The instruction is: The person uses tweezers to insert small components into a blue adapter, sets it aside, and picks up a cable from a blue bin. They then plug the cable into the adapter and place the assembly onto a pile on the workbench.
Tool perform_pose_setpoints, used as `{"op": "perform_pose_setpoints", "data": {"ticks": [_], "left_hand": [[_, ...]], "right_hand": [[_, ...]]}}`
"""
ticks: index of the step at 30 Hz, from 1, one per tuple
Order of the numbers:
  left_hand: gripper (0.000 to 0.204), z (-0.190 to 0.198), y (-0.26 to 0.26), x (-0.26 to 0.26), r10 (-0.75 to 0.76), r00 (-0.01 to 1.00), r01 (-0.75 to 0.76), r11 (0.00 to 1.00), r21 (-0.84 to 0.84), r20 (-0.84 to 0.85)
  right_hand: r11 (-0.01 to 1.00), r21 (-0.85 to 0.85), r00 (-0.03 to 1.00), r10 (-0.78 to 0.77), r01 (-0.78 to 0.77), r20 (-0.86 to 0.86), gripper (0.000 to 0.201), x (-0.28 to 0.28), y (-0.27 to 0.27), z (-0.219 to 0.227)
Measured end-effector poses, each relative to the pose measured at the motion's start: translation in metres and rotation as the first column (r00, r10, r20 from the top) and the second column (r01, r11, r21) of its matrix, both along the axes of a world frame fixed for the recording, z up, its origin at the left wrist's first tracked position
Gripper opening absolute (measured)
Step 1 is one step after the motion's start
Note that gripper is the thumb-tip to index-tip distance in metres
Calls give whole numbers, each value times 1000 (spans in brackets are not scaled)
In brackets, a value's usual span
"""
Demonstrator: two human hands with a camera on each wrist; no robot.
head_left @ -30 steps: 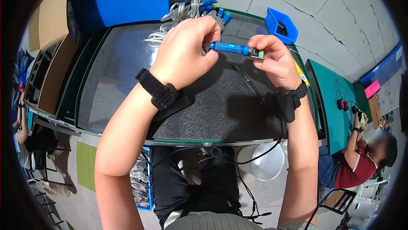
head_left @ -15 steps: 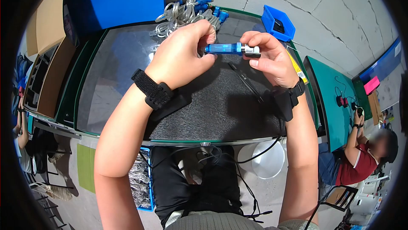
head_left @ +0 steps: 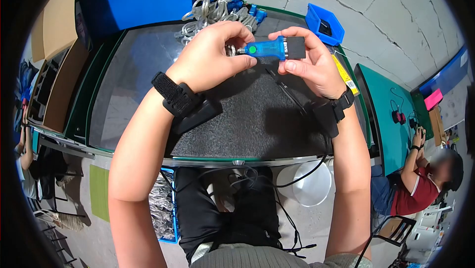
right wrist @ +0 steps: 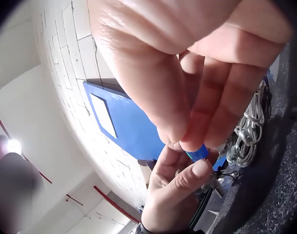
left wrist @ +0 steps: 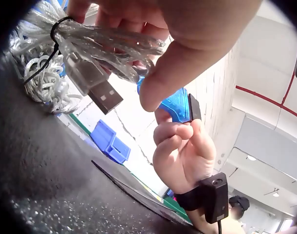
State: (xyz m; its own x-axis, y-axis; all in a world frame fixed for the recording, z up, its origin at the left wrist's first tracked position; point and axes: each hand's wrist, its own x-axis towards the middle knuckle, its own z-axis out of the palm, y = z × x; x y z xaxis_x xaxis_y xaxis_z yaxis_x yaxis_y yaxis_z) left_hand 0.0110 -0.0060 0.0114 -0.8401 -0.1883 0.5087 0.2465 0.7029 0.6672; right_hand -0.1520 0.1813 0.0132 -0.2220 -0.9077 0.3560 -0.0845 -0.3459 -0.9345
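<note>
Above the dark mat, both hands hold a cable with a translucent blue connector (head_left: pixel 268 48) at its end. My left hand (head_left: pixel 210 55) grips the bundled clear cable (left wrist: pixel 109 41), its thumb beside the connector's narrow end. A black tie (left wrist: pixel 55 34) binds the bundle, and a USB plug (left wrist: pixel 107 96) hangs from it in the left wrist view. My right hand (head_left: pixel 319 67) pinches the connector's wide end, which carries a black cap (head_left: pixel 296 48). A green round sticker (head_left: pixel 253 49) shows near the narrow end. In the right wrist view, fingers hide most of the connector.
More bundled cables with blue connectors (head_left: pixel 217 11) lie at the back of the table. A blue bin (head_left: pixel 324 24) with dark items stands at the back right. A thin black tool (head_left: pixel 287 90) lies on the mat (head_left: pixel 232 129). A person in red (head_left: pixel 415 189) sits at the right.
The connector has been rolled about its length: its broad face with the green sticker and the black cap's flat side now face up. Both hands still hold it.
</note>
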Motion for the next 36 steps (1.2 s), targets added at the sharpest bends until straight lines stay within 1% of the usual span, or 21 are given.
{"op": "perform_pose_setpoints", "data": {"ticks": [1, 3, 4, 7, 8, 10, 12, 13, 15, 16, 18, 19, 20, 22, 23, 24, 27, 31, 33, 34, 36], "left_hand": [[28, 1, 1, 1, 3, 1000, -3, 1000, 1, 0], [26, 5, 3, 3, -3, 993, -6, 997, 82, 117], [26, 5, 3, 3, -1, 993, -9, 997, 83, 119], [24, 7, 3, 4, 16, 986, -27, 998, 64, 164], [25, 8, 2, 5, 26, 986, -31, 999, 24, 162], [26, 8, 3, 6, 34, 986, -32, 999, -16, 161], [29, 9, 4, 7, 48, 995, -42, 997, -65, 91], [29, 10, 5, 8, 47, 995, -41, 997, -64, 92], [35, 13, 6, 10, 42, 991, -51, 996, 73, 125], [35, 14, 7, 11, 40, 991, -50, 996, 73, 127], [40, 14, 7, 13, -6, 999, 6, 1000, -10, 33], [43, 11, 7, 11, -2, 1000, 1, 999, -47, -12], [43, 9, 6, 9, -3, 1000, 2, 999, -47, -11], [37, 7, 2, 5, 22, 999, -26, 987, -158, -27], [30, 4, -2, 2, 8, 997, -22, 984, -176, -79], [30, 4, -3, 2, 7, 997, -21, 984, -178, -78], [24, 6, -1, 3, 33, 998, -36, 998, -53, -49], [23, 6, 1, 4, 41, 997, -46, 995, -86, -63], [22, 6, 1, 4, 32, 998, -32, 999, 2, -51], [22, 5, 1, 3, 32, 998, -32, 999, 2, -50], [20, 3, 0, 2, 14, 999, -8, 995, 104, -51]], "right_hand": [[1000, -2, 999, -20, 19, -25, 51, 0, 0, 1], [999, 0, 998, -43, 43, -50, 51, 1, -1, 1], [998, 1, 995, -70, 70, -75, 51, 1, -1, 1], [998, 6, 996, -61, 62, -67, 52, 1, -2, 2], [998, 7, 996, -62, 63, -67, 52, 2, -3, 1], [994, -78, 995, -81, 78, -49, 47, 3, -4, -2], [993, -46, 991, -109, 106, -80, 43, 1, -3, -2], [991, -16, 985, -134, 133, -112, 40, 0, -3, -2], [987, 5, 979, -160, 162, -126, 37, -2, -3, -4], [982, 24, 973, -185, 190, -140, 34, -3, -2, -5], [977, 58, 974, -201, 207, -101, 34, -4, -1, -5], [971, 92, 974, -217, 222, -64, 33, -5, 0, -4], [971, 92, 974, -218, 223, -63, 33, -5, 0, -3], [964, 125, 972, -235, 236, -26, 34, -5, 1, -2], [963, 124, 971, -236, 237, -25, 34, -5, 0, -2], [971, 100, 975, -211, 217, -62, 35, -4, 0, -2], [979, 46, 974, -191, 198, -118, 37, -3, -1, -4], [978, 6, 966, -206, 209, -159, 41, 0, 1, -1], [978, -15, 966, -207, 207, -153, 42, 1, 2, 0], [979, -36, 968, -204, 201, -149, 42, 2, 2, 1], [980, -68, 972, -193, 186, -135, 44, 1, 1, -2]]}}
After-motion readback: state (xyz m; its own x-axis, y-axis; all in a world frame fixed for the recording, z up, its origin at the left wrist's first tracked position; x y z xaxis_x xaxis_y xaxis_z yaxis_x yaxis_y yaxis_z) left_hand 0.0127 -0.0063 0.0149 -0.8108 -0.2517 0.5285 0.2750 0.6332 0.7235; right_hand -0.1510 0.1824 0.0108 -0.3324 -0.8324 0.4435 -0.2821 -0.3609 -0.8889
